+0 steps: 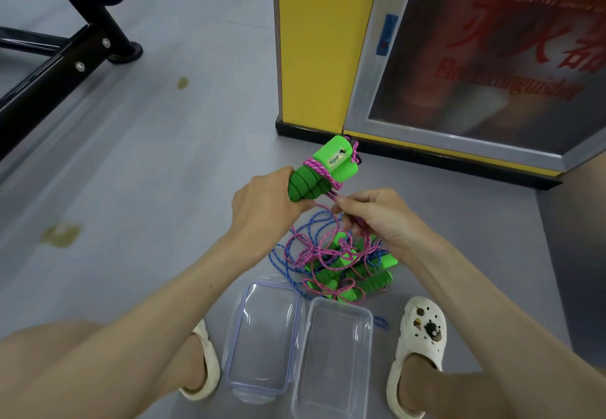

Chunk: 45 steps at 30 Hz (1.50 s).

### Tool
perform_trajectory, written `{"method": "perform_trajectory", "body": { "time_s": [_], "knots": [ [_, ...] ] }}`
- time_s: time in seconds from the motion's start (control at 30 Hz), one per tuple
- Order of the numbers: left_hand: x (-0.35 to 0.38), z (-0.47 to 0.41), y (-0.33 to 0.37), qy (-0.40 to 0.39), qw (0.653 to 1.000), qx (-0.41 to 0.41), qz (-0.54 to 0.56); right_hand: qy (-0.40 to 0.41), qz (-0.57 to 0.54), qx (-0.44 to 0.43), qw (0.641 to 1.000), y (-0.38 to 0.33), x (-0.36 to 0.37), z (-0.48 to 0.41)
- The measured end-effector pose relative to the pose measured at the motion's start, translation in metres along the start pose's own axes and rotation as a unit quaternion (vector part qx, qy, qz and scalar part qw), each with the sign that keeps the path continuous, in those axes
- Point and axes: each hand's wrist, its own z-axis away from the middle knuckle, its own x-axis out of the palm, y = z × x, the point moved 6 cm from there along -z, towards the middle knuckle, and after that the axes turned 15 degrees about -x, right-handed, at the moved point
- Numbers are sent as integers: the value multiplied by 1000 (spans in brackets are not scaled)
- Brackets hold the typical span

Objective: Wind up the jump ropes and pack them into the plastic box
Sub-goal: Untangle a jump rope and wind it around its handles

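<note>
Left hand clenched, right hand pinching (both raised).

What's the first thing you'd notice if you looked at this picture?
The bright green foam jump-rope handles stand out, held up mid-frame in the left hand while the right hand pinches the pink cord wound round them. Below lies a tangled pile of pink and blue ropes, and nearest the camera sits an empty clear plastic box beside its lid.

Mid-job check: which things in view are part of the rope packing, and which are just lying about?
Job: left hand gripping green handles; right hand pinching pink rope; tangled rope pile; plastic box; lid.
Lying about: black gym frame; yellow pillar; fire extinguisher cabinet.
</note>
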Motion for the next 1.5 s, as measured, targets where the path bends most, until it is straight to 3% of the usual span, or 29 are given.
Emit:
{"method": "perform_trajectory", "body": {
  "time_s": [0.23,0.43,0.6,0.7,0.77,0.83,0.93,1.03,1.1,1.17,1.4,1.5],
  "knots": [
    [5,12,6,95,989,60,-93,-4,-24,-8,1000,-1,8,-2],
    [10,25,17,238,945,132,-184,-12,-86,25,996,0,20,0],
    [24,33,23,266,934,194,-138,51,-36,15,998,3,7,0],
    [31,31,21,195,958,196,-72,71,-42,8,997,3,0,-2],
    [29,24,19,57,987,147,-4,80,-55,-1,995,1,-6,-4],
    [30,15,14,-110,987,71,98,75,-57,-16,995,-2,-11,-6],
    [25,8,7,-227,937,-7,266,24,-68,-27,997,-4,-6,-4],
    [36,21,4,-411,815,-90,399,-20,-103,-31,994,-6,0,-1],
    [41,32,6,-494,744,-104,437,-26,-110,-36,993,-7,0,-2],
    [41,34,7,-508,725,-103,454,-16,-107,-35,994,-5,-1,-4],
    [34,22,3,-430,773,-108,453,41,-29,-51,997,-5,-9,-5],
    [32,18,0,-399,788,-117,454,25,0,-57,998,-7,-9,-6]
  ]
}}
